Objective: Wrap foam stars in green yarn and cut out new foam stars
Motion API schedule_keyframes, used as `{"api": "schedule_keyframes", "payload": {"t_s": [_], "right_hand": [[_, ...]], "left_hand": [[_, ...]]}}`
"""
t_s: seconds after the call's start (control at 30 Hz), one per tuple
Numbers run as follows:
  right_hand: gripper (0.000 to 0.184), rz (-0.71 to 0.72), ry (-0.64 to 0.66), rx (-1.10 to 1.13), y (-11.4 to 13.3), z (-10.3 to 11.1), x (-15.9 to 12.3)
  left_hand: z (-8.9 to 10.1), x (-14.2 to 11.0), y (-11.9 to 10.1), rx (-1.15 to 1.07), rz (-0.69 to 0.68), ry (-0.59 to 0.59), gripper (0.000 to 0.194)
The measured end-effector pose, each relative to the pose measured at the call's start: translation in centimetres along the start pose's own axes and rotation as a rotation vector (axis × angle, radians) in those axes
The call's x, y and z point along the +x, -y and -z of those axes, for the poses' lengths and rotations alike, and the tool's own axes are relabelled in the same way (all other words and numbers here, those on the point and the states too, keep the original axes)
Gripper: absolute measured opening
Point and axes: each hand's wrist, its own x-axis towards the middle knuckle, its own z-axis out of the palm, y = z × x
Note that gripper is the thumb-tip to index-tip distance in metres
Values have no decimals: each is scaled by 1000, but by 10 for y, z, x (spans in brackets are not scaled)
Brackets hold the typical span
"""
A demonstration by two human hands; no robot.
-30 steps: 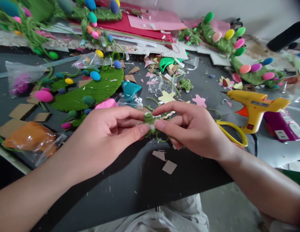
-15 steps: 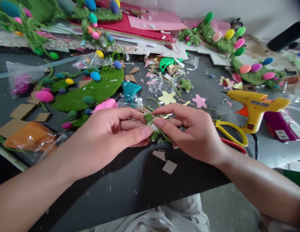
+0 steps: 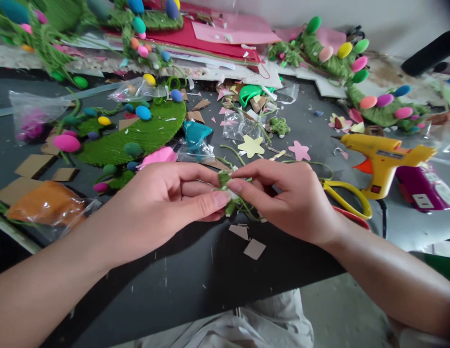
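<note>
Just above the table's front part, my left hand [image 3: 167,208] pinches a small white cutout partly wrapped in green yarn [image 3: 231,195], its thumb on the near face. My right hand [image 3: 290,198] meets it from the other side, with thumb and forefinger closed on the green yarn at the cutout's edge. Loose green strands hang below the right fingers. The fingers cover most of the cutout, so its full outline is hidden. A small star-like shape wrapped in green yarn [image 3: 279,126] lies farther back.
At right lie a yellow glue gun [image 3: 386,157], yellow-handled scissors [image 3: 350,198] and a purple box [image 3: 424,187]. A yellow paper star [image 3: 250,146] and pink star [image 3: 299,151] lie beyond my hands. Left are a green yarn-covered crescent [image 3: 156,128] and a bagged orange lump [image 3: 47,208].
The wrapped cutout sits slightly lower and has tilted a little. My right thumb and forefinger have shifted slightly at its edge; the left hand keeps its hold.
</note>
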Motion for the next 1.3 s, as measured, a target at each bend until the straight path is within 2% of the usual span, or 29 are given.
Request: {"api": "schedule_keyframes", "payload": {"t_s": [0.13,0.4,0.53,0.7,0.8,0.87,0.93,1.03,1.13,1.3], "right_hand": [[35,16,35,-27,0,3,1],[41,-42,48,110,-1,5,-2],[32,-22,81,55,-1,4,-1],[35,1,115,0,0,6,2],[43,-9,123,87,1,8,1],[41,-36,103,167,1,9,0],[38,-69,92,263,1,9,0],[46,-99,116,371,0,8,1],[38,-77,94,420,-1,6,3],[11,23,-59,385,0,4,4]], "left_hand": [[-2,0,-2,11,28,-8,15],[1,2,2,-8,18,-46,19],[1,1,2,12,17,-37,17],[0,-1,1,42,7,-55,18],[-2,-1,-1,52,13,-35,17],[-1,0,-1,42,-8,-29,18],[1,1,0,35,-49,-46,22],[4,1,2,33,-90,-100,30],[4,0,3,0,-103,-158,38],[2,0,4,30,-127,-94,27]]}}
